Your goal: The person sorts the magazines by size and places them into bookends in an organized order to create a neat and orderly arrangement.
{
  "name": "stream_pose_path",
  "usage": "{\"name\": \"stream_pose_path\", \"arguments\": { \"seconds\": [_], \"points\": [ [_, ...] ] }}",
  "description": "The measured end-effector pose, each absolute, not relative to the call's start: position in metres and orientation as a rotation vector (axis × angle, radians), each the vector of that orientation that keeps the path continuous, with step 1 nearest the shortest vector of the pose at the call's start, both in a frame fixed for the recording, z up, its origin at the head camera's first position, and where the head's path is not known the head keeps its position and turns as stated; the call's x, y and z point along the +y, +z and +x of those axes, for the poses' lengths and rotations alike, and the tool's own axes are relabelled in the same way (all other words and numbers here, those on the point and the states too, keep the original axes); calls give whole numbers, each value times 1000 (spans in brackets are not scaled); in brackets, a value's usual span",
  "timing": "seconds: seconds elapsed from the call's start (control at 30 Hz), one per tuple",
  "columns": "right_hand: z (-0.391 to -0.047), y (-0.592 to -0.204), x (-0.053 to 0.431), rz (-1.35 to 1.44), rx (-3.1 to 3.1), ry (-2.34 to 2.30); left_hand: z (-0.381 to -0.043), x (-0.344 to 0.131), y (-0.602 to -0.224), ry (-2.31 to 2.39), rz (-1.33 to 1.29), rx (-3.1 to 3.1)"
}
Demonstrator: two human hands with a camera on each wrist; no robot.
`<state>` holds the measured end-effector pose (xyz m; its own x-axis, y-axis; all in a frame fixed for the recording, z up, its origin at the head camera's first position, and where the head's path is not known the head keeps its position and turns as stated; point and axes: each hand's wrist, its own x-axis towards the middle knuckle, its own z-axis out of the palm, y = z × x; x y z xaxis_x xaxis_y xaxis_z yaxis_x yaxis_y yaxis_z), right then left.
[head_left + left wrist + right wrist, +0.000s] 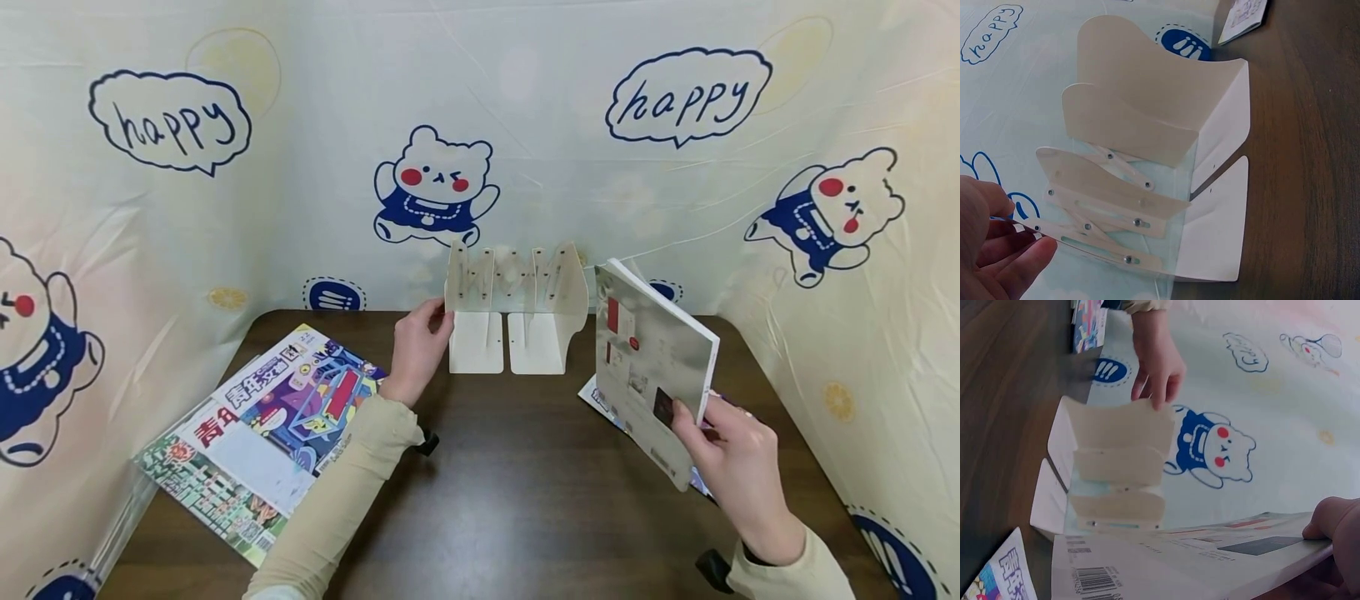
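My left hand [422, 348] pinches the left side panel of a white folding bookend rack [468, 342]. In the left wrist view the thumb and fingers of that hand [1004, 250] meet at the panel's edge, beside the riveted cross strips [1110, 156]. My right hand [738, 467] grips a book [652, 375] with a pale grey-green cover, held upright and tilted to the right of the rack. Its thumb lies on the cover and its fingers are behind. In the right wrist view a barcode shows on the book [1166, 565].
Colourful magazines [277, 425] lie on the left of the dark wooden table [510, 492]. Another magazine [596, 400] lies on the right, partly hidden behind the held book. A patterned cloth [540, 100] with bears stands around the back and sides.
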<state>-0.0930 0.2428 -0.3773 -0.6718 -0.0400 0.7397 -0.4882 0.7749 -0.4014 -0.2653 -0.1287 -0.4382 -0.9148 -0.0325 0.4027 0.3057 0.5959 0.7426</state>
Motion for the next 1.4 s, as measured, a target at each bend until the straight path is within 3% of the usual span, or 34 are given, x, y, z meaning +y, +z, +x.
{"name": "stream_pose_path", "arguments": {
  "seconds": [0.7,1.4],
  "points": [
    [-110,-367,211,473,-2216,900,-264,-127,-437,-1258,-209,-2479],
    [-181,-390,189,411,-2222,1135,-266,-129,-436,-1262,-204,-2483]
  ]
}}
